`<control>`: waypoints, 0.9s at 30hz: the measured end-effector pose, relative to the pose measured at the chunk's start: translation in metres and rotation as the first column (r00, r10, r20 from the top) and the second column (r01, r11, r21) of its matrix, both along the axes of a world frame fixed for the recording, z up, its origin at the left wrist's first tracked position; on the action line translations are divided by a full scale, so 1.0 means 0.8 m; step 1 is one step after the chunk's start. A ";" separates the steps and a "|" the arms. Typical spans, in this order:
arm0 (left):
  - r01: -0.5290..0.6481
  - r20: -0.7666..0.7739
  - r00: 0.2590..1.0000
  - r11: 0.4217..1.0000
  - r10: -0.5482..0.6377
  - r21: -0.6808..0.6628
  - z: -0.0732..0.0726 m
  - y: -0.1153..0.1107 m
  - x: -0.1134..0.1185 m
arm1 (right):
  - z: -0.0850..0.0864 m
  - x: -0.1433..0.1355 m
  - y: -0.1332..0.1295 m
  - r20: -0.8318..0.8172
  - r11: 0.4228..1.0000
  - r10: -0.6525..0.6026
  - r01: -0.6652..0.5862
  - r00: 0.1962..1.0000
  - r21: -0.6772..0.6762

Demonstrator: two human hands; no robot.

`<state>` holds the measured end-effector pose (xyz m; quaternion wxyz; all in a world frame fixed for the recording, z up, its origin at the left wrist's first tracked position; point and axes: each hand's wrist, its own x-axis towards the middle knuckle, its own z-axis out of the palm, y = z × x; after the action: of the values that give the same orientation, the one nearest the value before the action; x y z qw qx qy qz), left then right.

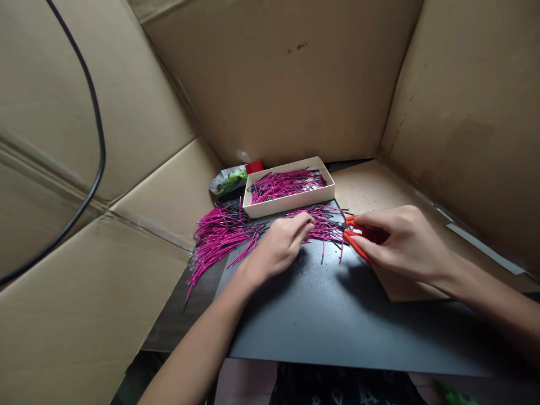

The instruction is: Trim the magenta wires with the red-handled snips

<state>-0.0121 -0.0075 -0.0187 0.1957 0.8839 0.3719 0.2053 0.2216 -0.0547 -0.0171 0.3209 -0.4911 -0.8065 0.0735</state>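
Observation:
My right hand (pixel 392 242) is wrapped round the orange handles of a cutting tool (pixel 358 245), whose dark head points left toward my other hand. The fingers of my left hand (pixel 287 239) are pinched together at the tool's tip; what they hold is too small to make out. Under and behind both hands lies a spread of magenta wires with dark ends (pixel 323 229). Left of my left hand is a larger heap of the same wires (pixel 219 233). A shallow cream box (pixel 291 203) behind the hands holds more of them.
A crumpled green and red packet (pixel 231 180) lies beside the box. Cardboard walls (pixel 270 84) enclose the back and sides. Dark specks dot the grey work surface (pixel 295 320). A flat cardboard sheet (pixel 405 289) lies at the right, and a black cable (pixel 99 129) hangs at the left.

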 end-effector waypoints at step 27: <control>0.096 0.173 0.981 0.995 -0.091 -0.016 0.004 -0.006 0.002 | 0.000 -0.001 -0.003 0.021 0.994 0.105 -0.106 0.994 0.024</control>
<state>-0.0105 -0.0119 -0.0157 0.2473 0.8769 0.3141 0.2671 0.2210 -0.0575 -0.0172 0.3146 -0.4445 -0.8353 0.0752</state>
